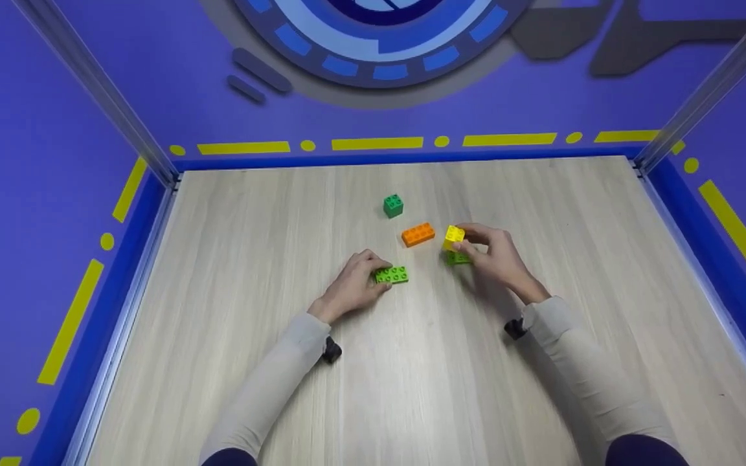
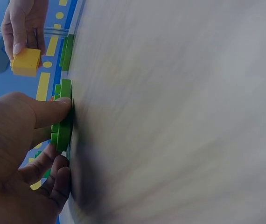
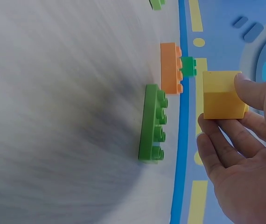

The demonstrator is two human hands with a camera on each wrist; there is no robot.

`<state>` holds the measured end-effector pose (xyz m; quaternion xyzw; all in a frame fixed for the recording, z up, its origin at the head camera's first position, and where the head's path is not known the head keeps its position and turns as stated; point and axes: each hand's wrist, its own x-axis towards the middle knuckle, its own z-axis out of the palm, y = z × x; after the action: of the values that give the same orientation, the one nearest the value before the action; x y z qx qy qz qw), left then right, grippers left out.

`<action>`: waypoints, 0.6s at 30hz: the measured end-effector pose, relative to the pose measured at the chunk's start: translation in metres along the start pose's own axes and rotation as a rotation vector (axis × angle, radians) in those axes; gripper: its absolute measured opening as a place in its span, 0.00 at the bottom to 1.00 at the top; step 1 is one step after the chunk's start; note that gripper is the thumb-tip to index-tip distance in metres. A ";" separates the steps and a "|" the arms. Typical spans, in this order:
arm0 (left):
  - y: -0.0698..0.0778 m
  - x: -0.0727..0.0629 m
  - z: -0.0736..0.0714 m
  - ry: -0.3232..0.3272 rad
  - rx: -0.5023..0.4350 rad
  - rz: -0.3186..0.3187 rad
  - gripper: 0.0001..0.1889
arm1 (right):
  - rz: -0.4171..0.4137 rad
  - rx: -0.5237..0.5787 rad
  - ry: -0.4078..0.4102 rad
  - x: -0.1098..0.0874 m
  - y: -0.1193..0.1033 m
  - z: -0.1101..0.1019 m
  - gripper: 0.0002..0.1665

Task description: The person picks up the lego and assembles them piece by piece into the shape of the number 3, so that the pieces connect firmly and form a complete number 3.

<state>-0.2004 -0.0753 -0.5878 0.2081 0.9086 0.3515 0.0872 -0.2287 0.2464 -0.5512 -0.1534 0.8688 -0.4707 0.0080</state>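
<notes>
The left hand (image 1: 355,283) pinches a light green brick (image 1: 394,275) by one end at the bench (image 1: 269,226), probably to steady it while leaving most studs uncovered. The right hand (image 1: 497,257) grips a yellow block (image 1: 454,237) by its sides, raised near another green brick (image 3: 149,123); that hold seems to keep its underside free. Beyond lies an orange brick (image 1: 418,235), studs up, and farther back a dark green block (image 1: 393,206), both untouched.

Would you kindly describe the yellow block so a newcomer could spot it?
Over the wood-grain table, find the right hand. It pinches the yellow block, just right of the orange brick in the head view; no other brick is yellow.
</notes>
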 end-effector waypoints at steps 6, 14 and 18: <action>-0.001 -0.002 0.003 -0.009 0.006 -0.003 0.21 | -0.024 0.006 -0.010 -0.002 -0.003 0.007 0.25; -0.005 -0.002 0.003 -0.008 -0.026 0.030 0.24 | -0.035 -0.008 -0.026 -0.003 -0.005 0.019 0.24; -0.007 -0.002 0.002 -0.011 -0.043 0.031 0.24 | -0.046 0.000 -0.043 -0.003 -0.007 0.023 0.24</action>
<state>-0.2005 -0.0792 -0.5942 0.2220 0.8970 0.3713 0.0912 -0.2209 0.2252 -0.5585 -0.1835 0.8646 -0.4675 0.0156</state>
